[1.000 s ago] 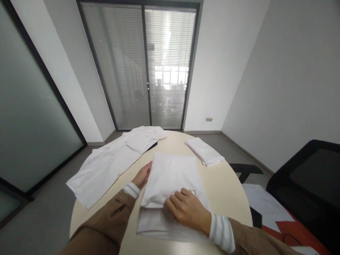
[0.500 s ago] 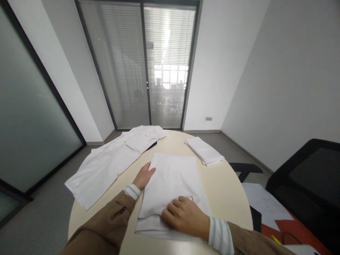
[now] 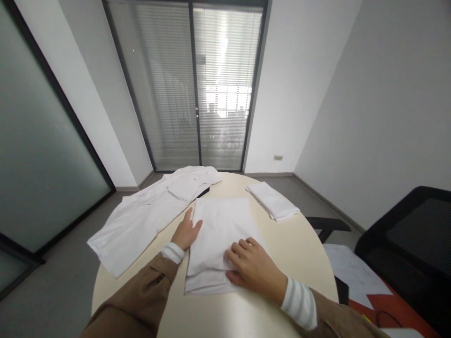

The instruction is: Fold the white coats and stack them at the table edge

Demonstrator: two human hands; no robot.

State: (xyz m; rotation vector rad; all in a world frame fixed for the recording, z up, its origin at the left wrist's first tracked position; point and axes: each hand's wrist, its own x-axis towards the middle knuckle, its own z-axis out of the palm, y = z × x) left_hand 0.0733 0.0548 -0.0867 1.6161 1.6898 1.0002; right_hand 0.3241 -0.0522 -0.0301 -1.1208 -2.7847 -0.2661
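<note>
In front of me a folded white garment [image 3: 218, 225] lies flat on the table, its layered near edge showing below the top fold. My left hand [image 3: 186, 231] rests along its left side, open, the thumb apart from the stretched fingers and reaching over the edge. My right hand [image 3: 259, 267] is at the near right part, fingers curled on top of the cloth and thumb down by the fold, closed on the fabric. What lies under the right palm is hidden.
A larger white garment [image 3: 148, 225] is spread over the table's left side, with a dark object [image 3: 203, 193] partly beneath it. A smaller folded white cloth [image 3: 273, 201] sits near the right rim of the round table [image 3: 299, 253]. A black chair [image 3: 405, 239] and papers [image 3: 347, 267] are at the right.
The folded garment has shifted slightly away from me and to the left. My left hand has moved a little left with its fingers more spread; my right hand has moved slightly forward and right.
</note>
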